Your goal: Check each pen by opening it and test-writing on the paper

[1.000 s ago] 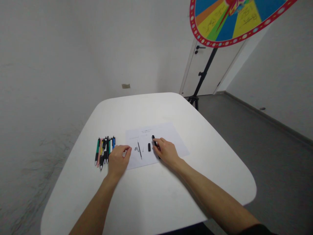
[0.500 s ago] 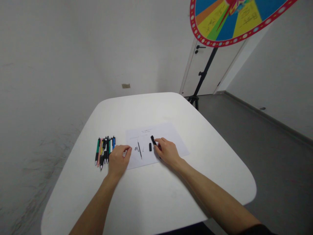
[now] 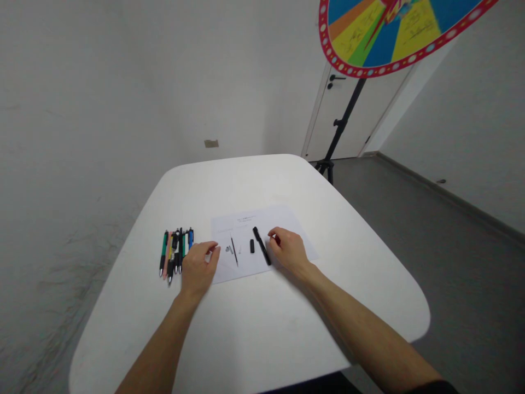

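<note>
A red-rimmed, multicoloured wheel (image 3: 385, 44), cut by the view's top edge, sits between one and two o'clock on a black stand (image 3: 344, 118) at two. Behind is a white door (image 3: 371, 106) with a black handle (image 3: 338, 77). A brownish patch (image 3: 211, 144) marks the wall (image 3: 135, 93) at ten; grey floor (image 3: 410, 219) spreads at three.

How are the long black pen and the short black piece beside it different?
The long black pen stretches much longer than the short black piece. The pen slants across the paper, while the piece points almost straight away from you. The pen lies closer to the right hand than the piece does. Both are black.
</note>
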`<state>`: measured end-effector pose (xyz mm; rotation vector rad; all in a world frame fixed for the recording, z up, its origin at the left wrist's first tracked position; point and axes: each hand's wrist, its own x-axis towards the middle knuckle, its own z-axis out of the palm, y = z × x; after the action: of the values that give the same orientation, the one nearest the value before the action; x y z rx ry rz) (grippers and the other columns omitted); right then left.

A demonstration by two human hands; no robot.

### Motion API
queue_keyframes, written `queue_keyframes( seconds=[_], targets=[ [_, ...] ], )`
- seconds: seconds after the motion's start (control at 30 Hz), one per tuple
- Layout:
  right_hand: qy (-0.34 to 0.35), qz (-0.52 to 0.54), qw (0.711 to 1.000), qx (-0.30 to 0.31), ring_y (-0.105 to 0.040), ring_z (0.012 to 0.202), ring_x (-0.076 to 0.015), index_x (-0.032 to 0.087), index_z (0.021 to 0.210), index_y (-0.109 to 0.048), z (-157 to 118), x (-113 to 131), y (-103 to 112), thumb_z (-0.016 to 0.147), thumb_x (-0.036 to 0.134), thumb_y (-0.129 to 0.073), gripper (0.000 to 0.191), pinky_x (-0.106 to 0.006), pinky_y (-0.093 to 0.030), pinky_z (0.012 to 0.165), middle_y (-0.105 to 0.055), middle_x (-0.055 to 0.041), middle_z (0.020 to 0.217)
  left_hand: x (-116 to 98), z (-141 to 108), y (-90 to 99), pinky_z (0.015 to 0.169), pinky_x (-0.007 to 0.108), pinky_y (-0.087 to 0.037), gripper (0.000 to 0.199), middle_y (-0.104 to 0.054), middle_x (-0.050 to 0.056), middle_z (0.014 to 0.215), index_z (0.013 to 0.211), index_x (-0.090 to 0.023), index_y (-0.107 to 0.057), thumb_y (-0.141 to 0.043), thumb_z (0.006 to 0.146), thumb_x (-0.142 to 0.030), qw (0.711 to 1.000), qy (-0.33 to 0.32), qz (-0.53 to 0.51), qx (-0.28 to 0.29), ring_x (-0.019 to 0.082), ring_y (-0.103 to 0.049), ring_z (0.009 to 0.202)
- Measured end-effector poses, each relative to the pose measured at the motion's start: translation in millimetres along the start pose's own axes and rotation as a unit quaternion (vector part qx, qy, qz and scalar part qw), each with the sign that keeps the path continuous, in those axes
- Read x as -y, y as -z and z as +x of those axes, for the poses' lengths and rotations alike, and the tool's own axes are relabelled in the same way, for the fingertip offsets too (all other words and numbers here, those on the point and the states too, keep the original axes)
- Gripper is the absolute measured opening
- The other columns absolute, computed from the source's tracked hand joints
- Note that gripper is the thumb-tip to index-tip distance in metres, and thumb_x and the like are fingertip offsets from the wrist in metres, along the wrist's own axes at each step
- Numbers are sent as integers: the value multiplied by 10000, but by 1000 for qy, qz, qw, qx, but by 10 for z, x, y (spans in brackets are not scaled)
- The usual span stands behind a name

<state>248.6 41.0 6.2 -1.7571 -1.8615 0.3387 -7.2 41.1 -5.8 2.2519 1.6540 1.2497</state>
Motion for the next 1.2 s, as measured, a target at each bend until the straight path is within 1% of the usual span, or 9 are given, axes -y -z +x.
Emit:
queue_keyframes(
  seconds=[0.47, 0.57, 0.63, 0.73, 0.83, 0.97, 1.07, 1.13, 1.2],
  targets=[
    [-1, 0, 1000, 11, -623, 706, -187, 193, 936, -690, 6, 13, 13, 871, 216, -467, 234, -300, -393, 686, -722, -57, 782, 3, -1, 7, 723, 338, -501, 240, -704, 50, 784, 878, -186, -681, -523, 891, -366, 1000, 13, 0, 6, 193, -630, 721],
    [1, 7, 1000, 23, -618, 684, -183, 181, 1029, -676, 0, 20, 6, 911, 272, -469, 255, -299, -392, 676, -708, -49, 753, 6, -2, 5, 728, 339, -503, 243, -707, 55, 790, 882, -178, -683, -526, 893, -363, 1000, 13, 3, 8, 193, -633, 726],
    [16, 9, 999, 46, -623, 691, -182, 172, 1174, -621, -10, 31, 0, 921, 302, -486, 314, -296, -396, 677, -708, -46, 773, 10, -5, 2, 728, 339, -503, 240, -708, 56, 794, 891, -173, -685, -531, 893, -358, 1000, 10, 4, 10, 194, -635, 729],
    [68, -24, 993, 94, -644, 744, -188, 174, 1320, -510, -28, 68, -2, 920, 321, -513, 426, -293, -399, 682, -724, -69, 901, 19, -9, -6, 731, 338, -504, 232, -709, 56, 801, 903, -171, -683, -536, 896, -351, 1000, 4, 3, 10, 195, -638, 736],
    [107, -88, 982, 131, -667, 801, -204, 189, 1331, -493, -35, 120, 2, 933, 307, -488, 415, -296, -403, 681, -720, -108, 1039, 19, -7, -3, 728, 338, -506, 216, -708, 56, 803, 916, -171, -678, -535, 903, -333, 1000, -12, 11, 3, 197, -634, 741],
    [128, -136, 971, 151, -685, 833, -222, 203, 1300, -518, -16, 154, -8, 940, 237, -434, 371, -302, -420, 682, -725, -120, 1059, -59, 12, 24, 806, 372, -505, 189, -720, 79, 874, 961, -178, -675, -525, 922, -287, 995, -73, 63, -7, 226, -633, 848],
    [132, -149, 968, 155, -693, 827, -223, 200, 1298, -517, 0, 150, -21, 917, 173, -425, 393, -304, -430, 681, -732, -120, 1035, -215, 12, 7, 879, 418, -486, 203, -725, 96, 999, 1046, -193, -675, -535, 931, -284, 983, -147, 107, 32, 250, -623, 947],
    [126, -145, 969, 156, -695, 838, -223, 193, 1305, -509, 5, 145, -19, 910, 150, -421, 407, -307, -439, 696, -735, -124, 1032, -351, -6, -47, 913, 447, -473, 253, -704, 107, 1123, 1135, -217, -660, -571, 915, -305, 968, -196, 129, 88, 275, -609, 1041],
    [113, -128, 973, 156, -695, 866, -223, 189, 1314, -496, 6, 139, -7, 913, 156, -427, 408, -307, -446, 721, -733, -129, 1059, -482, -33, -127, 996, 496, -431, 355, -646, 121, 1266, 1243, -248, -614, -604, 898, -331, 952, -219, 152, 151, 311, -553, 1193]
  ],
)
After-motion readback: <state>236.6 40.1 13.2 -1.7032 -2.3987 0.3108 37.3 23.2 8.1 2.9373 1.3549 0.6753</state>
